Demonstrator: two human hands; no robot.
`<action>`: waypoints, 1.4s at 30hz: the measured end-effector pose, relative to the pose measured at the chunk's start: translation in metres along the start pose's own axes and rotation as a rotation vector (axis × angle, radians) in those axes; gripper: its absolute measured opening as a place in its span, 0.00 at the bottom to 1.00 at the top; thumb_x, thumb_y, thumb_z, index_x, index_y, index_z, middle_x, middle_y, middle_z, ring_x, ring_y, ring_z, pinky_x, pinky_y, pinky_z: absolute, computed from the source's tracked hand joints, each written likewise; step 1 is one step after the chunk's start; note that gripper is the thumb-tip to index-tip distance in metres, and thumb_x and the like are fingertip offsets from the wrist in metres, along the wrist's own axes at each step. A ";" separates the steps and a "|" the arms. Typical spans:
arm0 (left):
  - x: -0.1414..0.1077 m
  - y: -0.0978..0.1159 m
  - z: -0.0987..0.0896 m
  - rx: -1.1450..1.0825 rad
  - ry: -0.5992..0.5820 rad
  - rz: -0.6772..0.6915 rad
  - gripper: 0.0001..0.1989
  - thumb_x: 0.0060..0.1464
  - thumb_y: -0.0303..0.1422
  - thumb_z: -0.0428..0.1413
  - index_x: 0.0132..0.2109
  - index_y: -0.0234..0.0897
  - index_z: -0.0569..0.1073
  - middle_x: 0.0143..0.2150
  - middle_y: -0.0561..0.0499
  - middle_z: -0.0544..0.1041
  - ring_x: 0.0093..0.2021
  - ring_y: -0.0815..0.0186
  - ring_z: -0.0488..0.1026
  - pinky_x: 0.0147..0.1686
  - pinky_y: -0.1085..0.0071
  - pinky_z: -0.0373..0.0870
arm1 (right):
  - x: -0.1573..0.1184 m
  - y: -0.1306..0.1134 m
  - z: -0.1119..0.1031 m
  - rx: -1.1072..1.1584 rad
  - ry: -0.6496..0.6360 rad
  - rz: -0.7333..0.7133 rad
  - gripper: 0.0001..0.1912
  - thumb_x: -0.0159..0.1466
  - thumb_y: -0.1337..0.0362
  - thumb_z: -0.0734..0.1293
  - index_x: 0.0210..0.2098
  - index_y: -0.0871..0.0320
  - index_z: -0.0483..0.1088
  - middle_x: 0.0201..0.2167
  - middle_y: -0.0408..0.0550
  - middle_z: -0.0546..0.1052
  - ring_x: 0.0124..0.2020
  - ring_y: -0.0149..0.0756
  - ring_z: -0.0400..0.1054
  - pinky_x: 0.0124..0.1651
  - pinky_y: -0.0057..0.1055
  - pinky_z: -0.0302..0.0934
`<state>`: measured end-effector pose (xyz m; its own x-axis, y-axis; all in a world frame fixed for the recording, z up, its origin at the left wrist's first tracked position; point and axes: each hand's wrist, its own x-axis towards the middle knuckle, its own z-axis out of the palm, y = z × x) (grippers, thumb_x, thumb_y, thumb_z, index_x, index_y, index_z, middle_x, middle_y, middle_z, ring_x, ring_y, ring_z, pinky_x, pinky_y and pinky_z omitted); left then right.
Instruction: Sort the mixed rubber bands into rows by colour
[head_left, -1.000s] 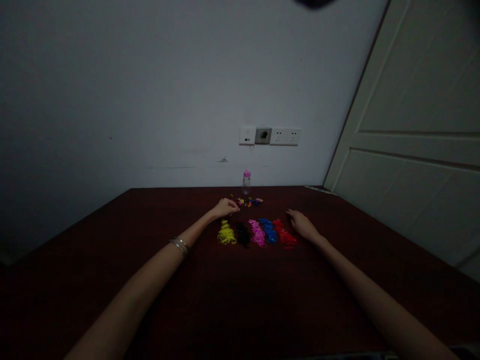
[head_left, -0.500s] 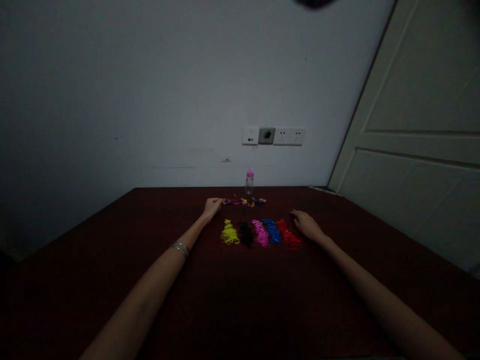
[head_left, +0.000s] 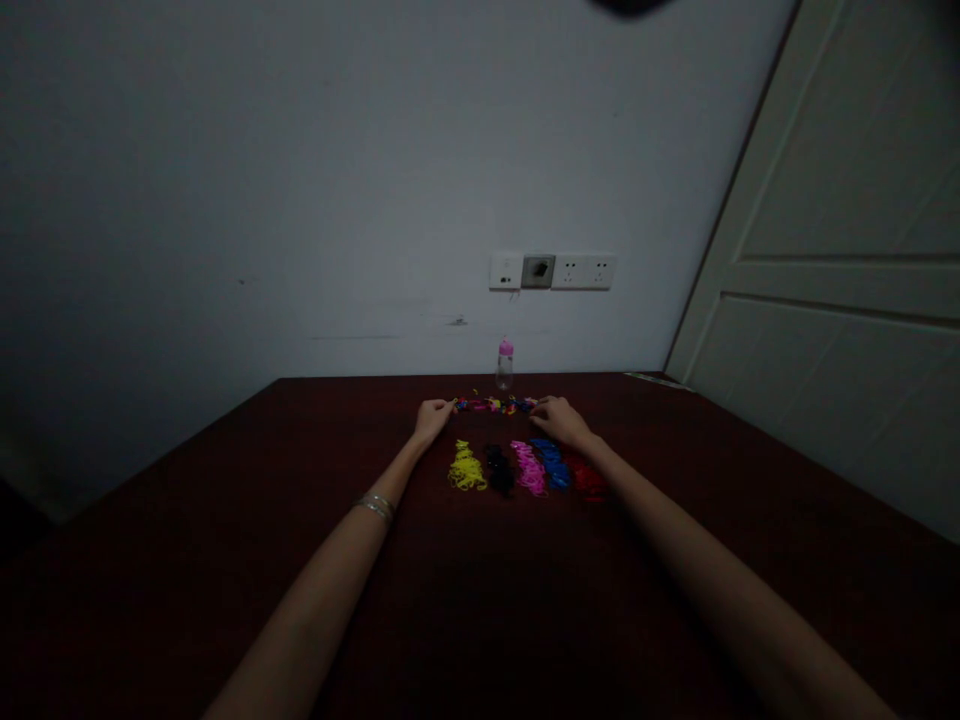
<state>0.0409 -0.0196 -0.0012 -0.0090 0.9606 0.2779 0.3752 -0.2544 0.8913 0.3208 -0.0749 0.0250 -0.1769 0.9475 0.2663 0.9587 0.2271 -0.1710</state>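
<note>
A row of mixed-colour small bands [head_left: 495,405] lies across the far part of the table. At its left end my left hand [head_left: 434,418] is closed, its fingertips pinched on the end of the row. My right hand [head_left: 559,418] reaches the right end with curled fingers; whether it grips anything is too small to tell. Nearer to me lie separate piles of bands: yellow [head_left: 466,470], black [head_left: 499,470], pink [head_left: 529,468], blue [head_left: 552,465] and red [head_left: 587,480]. My right forearm partly covers the red pile.
A clear bottle with a pink cap [head_left: 505,366] stands behind the row on the dark red table [head_left: 480,590]. Beyond are a wall with sockets [head_left: 583,271] and, at the right, a pale door [head_left: 840,270]. A flat strip [head_left: 660,381] lies at the back right edge.
My right hand has moved left and away from me, from beside the red pile to the right end of the mixed row. My left hand stays at the left end. The view has shifted slightly.
</note>
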 end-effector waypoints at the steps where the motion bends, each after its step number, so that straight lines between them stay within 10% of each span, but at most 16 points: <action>1: 0.000 0.000 0.000 0.005 0.002 0.006 0.15 0.47 0.39 0.52 0.23 0.32 0.74 0.11 0.58 0.57 0.17 0.74 0.53 0.20 0.75 0.47 | 0.004 -0.004 0.001 -0.016 0.001 -0.025 0.13 0.61 0.61 0.61 0.40 0.55 0.75 0.49 0.51 0.71 0.49 0.41 0.62 0.51 0.32 0.56; 24: -0.003 -0.001 0.001 0.037 0.041 0.047 0.17 0.47 0.40 0.51 0.27 0.31 0.76 0.17 0.53 0.68 0.22 0.69 0.64 0.24 0.75 0.55 | 0.017 -0.044 0.015 -0.108 0.026 -0.030 0.12 0.65 0.62 0.57 0.35 0.59 0.70 0.42 0.57 0.72 0.48 0.42 0.60 0.43 0.32 0.61; 35: -0.004 0.001 0.001 0.034 0.032 0.022 0.16 0.48 0.39 0.51 0.26 0.31 0.76 0.15 0.54 0.66 0.20 0.70 0.62 0.23 0.75 0.54 | 0.008 0.008 0.005 0.247 0.214 -0.139 0.09 0.59 0.62 0.61 0.29 0.59 0.71 0.37 0.49 0.73 0.41 0.35 0.65 0.46 0.30 0.58; 42: -0.001 0.000 0.002 0.040 0.027 0.044 0.15 0.48 0.38 0.50 0.25 0.31 0.76 0.14 0.54 0.65 0.20 0.70 0.61 0.22 0.76 0.52 | -0.033 0.053 -0.006 0.393 0.081 -0.173 0.08 0.56 0.61 0.63 0.27 0.59 0.70 0.35 0.48 0.72 0.36 0.34 0.67 0.43 0.30 0.61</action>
<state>0.0425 -0.0204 -0.0026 -0.0166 0.9449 0.3270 0.4129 -0.2914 0.8629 0.3793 -0.0957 0.0131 -0.2943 0.8709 0.3936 0.7563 0.4640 -0.4612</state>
